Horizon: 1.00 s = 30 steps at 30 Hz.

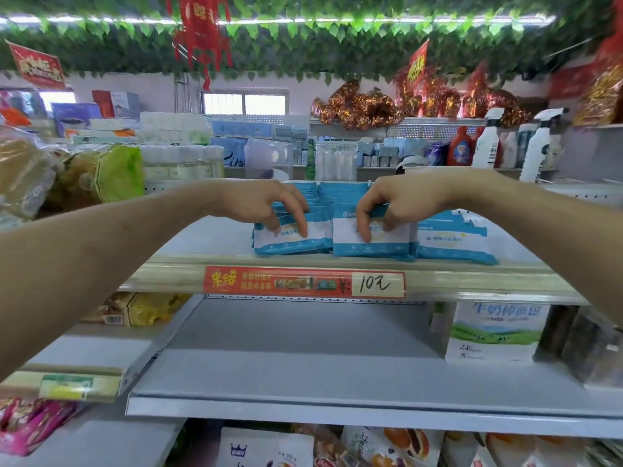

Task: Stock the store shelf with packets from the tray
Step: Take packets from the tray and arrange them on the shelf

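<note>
The left hand (269, 207) reaches over the top of the left row of packets (293, 237), its fingers curled down over the front packet's white face, gripping the row from above. The right hand (394, 203) does the same on the middle row of packets (374, 242), fingertips pressed on the front packet and the thumb side hooked over the top edge. Both rows stand upright, side by side and touching, at the front of the top shelf (209, 237). The packets are white with blue bands. Just to the right, a third row of packets (455, 239) leans back, touching the middle row.

Below the packets, a red price label (303, 282) runs along the shelf's front edge. The lower shelf (303, 352) holds a white and green carton (495, 332) at its right end. Behind the top shelf, on the far right, stand white spray bottles (539, 153) and a red bottle (460, 148).
</note>
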Tool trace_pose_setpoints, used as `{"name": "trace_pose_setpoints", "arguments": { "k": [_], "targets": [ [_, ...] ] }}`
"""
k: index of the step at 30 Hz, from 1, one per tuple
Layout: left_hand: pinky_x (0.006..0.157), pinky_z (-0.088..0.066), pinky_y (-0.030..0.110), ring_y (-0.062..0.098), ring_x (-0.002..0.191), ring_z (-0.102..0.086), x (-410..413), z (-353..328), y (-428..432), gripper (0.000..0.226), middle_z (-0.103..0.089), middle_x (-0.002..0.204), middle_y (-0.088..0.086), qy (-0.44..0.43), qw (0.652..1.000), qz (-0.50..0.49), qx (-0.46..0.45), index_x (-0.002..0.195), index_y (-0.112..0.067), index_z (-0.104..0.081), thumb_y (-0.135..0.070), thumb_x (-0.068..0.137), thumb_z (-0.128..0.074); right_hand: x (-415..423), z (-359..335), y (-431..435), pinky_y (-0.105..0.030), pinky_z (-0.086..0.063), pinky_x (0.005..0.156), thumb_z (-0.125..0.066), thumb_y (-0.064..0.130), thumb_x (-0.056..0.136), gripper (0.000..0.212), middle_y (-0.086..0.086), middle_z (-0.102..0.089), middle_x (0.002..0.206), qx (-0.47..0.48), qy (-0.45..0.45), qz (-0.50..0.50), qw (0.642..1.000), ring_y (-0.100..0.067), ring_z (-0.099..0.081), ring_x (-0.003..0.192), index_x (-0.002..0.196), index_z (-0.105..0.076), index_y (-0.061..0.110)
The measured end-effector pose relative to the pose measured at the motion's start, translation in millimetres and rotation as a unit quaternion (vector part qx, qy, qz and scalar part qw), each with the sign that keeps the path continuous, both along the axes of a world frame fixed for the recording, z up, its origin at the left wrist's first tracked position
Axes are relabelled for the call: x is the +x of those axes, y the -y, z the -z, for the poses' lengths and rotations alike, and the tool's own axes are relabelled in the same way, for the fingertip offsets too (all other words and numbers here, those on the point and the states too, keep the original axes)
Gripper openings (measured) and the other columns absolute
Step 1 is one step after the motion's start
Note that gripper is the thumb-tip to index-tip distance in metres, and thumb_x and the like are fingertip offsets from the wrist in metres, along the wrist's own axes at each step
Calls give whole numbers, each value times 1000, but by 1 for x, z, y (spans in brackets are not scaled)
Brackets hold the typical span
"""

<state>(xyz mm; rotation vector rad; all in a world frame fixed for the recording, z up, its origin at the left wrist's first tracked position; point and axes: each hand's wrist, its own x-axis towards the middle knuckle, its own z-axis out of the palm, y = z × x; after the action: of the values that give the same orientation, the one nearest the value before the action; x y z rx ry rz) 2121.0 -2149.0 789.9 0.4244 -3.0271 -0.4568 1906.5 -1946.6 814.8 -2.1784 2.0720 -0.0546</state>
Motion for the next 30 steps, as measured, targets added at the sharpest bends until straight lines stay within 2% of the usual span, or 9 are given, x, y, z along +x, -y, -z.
{"name": "trace_pose_setpoints", "arguments": {
  "k": [4,9,11,14,17,22,25,27,30],
  "targets": [
    [114,-39,35,11,142,-33,1,1,1,49,-46,146,-20,-4,1000,0,2,105,-47,-79,-1,94,-67,1,4,2,-58,-44,103,-56,-6,85,43,0,-67,112,7,-14,-7,1000,-25,-58,109,88,-76,32],
    [104,-42,26,12,142,-34,-1,0,2,49,-47,145,-22,-4,1000,2,7,104,-48,-79,-2,95,-67,-4,14,0,-54,-47,97,-66,0,84,33,-1,-66,109,6,1,-8,1000,-27,-60,103,92,-73,31],
    [99,-44,20,11,141,-35,0,1,3,49,-47,145,-23,-8,1000,6,10,104,-49,-79,-2,96,-65,-6,19,-2,-48,-48,95,-72,4,84,30,6,-64,108,5,20,-8,1000,-19,-59,103,93,-71,32],
    [85,-52,11,9,138,-36,2,3,5,50,-48,144,-27,-16,999,6,29,105,-49,-79,-2,97,-63,-6,23,-3,-35,-43,89,-74,6,82,30,18,-57,104,-1,33,-8,999,-3,-55,100,94,-70,34],
    [78,-54,9,10,136,-39,2,4,7,49,-50,143,-27,-31,998,0,62,107,-46,-80,-1,98,-62,-4,28,-2,-25,-37,80,-71,2,78,33,17,-52,100,-16,35,-16,999,3,-52,93,92,-70,33],
    [80,-55,12,4,129,-46,7,1,7,48,-53,141,-29,-49,997,-5,66,108,-46,-80,-3,98,-62,-7,29,-1,-23,-36,81,-71,1,77,34,10,-50,107,-21,40,-27,999,2,-51,94,92,-71,31],
    [87,-51,16,-1,131,-45,13,-2,9,47,-55,140,-30,-61,997,-2,54,108,-47,-79,-5,98,-63,-12,25,-2,-15,-34,86,-78,5,79,32,12,-49,125,-35,52,-29,998,1,-50,112,92,-72,34],
    [95,-48,20,0,132,-47,16,-2,12,45,-57,138,-29,-73,996,-3,54,110,-47,-79,-6,98,-65,-16,22,-2,-15,-33,92,-80,7,81,29,12,-48,135,-43,49,-28,997,-6,-47,124,94,-73,32],
    [95,-56,28,4,128,-52,21,-1,16,42,-59,133,-30,-88,993,-21,71,114,-48,-76,-10,98,-68,-20,19,0,-18,-34,91,-81,8,82,26,11,-51,135,-48,47,-22,997,-9,-48,125,96,-73,28]
  ]
}}
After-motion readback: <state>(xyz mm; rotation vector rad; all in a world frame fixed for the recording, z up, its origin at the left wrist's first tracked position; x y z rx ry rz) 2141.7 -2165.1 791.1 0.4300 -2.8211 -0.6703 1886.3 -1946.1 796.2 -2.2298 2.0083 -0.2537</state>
